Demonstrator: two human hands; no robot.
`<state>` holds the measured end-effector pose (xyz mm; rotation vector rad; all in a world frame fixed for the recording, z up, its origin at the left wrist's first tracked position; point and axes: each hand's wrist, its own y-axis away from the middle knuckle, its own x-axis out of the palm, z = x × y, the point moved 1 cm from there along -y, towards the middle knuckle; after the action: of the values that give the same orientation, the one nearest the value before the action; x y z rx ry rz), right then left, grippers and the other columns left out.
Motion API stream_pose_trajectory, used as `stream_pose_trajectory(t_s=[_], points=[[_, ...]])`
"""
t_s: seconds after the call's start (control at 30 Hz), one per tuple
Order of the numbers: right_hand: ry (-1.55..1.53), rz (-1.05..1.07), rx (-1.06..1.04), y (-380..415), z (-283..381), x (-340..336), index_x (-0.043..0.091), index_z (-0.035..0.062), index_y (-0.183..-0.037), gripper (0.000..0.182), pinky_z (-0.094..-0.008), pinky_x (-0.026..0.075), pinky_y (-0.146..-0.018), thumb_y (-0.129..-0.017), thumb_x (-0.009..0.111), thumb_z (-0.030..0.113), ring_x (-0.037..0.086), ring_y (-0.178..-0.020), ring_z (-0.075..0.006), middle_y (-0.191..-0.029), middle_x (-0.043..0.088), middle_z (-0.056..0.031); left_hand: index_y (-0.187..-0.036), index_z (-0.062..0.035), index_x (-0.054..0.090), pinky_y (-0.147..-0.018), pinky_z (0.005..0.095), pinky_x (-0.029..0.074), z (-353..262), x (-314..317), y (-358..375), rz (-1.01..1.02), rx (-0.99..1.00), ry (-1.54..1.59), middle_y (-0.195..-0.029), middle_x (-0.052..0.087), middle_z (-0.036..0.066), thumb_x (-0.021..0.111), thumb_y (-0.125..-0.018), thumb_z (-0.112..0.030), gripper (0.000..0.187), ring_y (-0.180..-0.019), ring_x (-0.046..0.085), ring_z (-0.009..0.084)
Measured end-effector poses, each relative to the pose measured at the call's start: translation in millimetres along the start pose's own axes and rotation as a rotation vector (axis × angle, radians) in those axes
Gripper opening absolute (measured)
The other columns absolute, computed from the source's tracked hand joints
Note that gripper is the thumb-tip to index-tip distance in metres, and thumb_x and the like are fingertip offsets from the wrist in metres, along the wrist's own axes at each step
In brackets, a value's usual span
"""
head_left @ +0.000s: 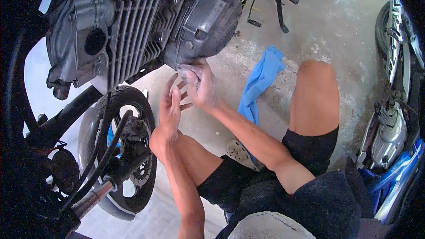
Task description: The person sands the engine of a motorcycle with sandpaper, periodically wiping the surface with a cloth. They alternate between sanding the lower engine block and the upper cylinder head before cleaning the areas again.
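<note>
A motorcycle engine (pixel 208 17) with a finned cylinder (pixel 133 31) fills the upper left. Right under its rounded side cover is my right hand (pixel 202 86), its fingers curled and pressed together around a pale, crumpled-looking bit; what that is I cannot tell. My left hand (pixel 169 108) is held up just beside it, palm inward, with the fingers spread and nothing in them. The fingertips of both hands come close together below the engine.
A front wheel (pixel 148 172) stands at lower left, near a fork tube (pixel 93 199). On the concrete floor lies a blue cloth (pixel 261 79). A foot pedal (pixel 254 23) sticks out at the top. Another motorcycle (pixel 387 137) stands along the right edge.
</note>
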<state>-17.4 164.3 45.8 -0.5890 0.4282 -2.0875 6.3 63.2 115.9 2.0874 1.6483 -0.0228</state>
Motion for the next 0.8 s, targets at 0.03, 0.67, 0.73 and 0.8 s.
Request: stream_pose_trajectory(t_s=[0.03,0.67,0.73,0.8], points=[[-0.014,0.025,-0.052,-3.1,4.4,0.1,0.045,-0.0066,-0.104,0.016,-0.0449,0.048,-0.069,-0.091,0.051,0.002,0.060,-0.078,-0.0386,-0.090,0.058,-0.0232,-0.143,-0.0052,0.029,-0.087,0.0378,0.050,-2.8,1.5,1.7,-0.001,0.024,0.010,-0.134,0.047,0.019,0.031,-0.100,-0.048,0.061,-0.113,0.055,0.0268],[-0.005,0.050,0.068,4.8,-0.3,-8.0,0.045,-0.0065,-0.108,0.031,-0.0431,0.048,-0.067,-0.098,0.046,0.023,0.061,-0.077,-0.0371,-0.088,0.061,-0.0224,-0.140,-0.0043,0.033,-0.078,0.0331,0.053,-7.9,13.6,9.7,-0.030,0.105,0.084,-0.127,0.052,0.019,0.042,-0.098,-0.046,0.060,-0.108,0.059,0.0252],[0.024,0.001,0.189,15.5,-14.1,-9.2,0.045,-0.0057,-0.109,0.032,-0.0429,0.048,-0.068,-0.098,0.045,0.024,0.061,-0.077,-0.0383,-0.088,0.060,-0.0227,-0.141,-0.0050,0.031,-0.077,0.0332,0.053,1.4,13.5,1.4,-0.030,0.068,0.076,-0.128,0.052,0.020,0.042,-0.098,-0.045,0.061,-0.107,0.059,0.0251],[0.002,-0.012,0.205,8.4,-10.1,-7.4,0.045,-0.0057,-0.107,0.032,-0.0428,0.047,-0.068,-0.098,0.045,0.024,0.061,-0.077,-0.0378,-0.087,0.060,-0.0229,-0.142,-0.0056,0.029,-0.075,0.0325,0.053,4.2,14.8,-3.8,-0.013,0.053,-0.003,-0.128,0.052,0.021,0.041,-0.098,-0.046,0.061,-0.107,0.059,0.0253]])
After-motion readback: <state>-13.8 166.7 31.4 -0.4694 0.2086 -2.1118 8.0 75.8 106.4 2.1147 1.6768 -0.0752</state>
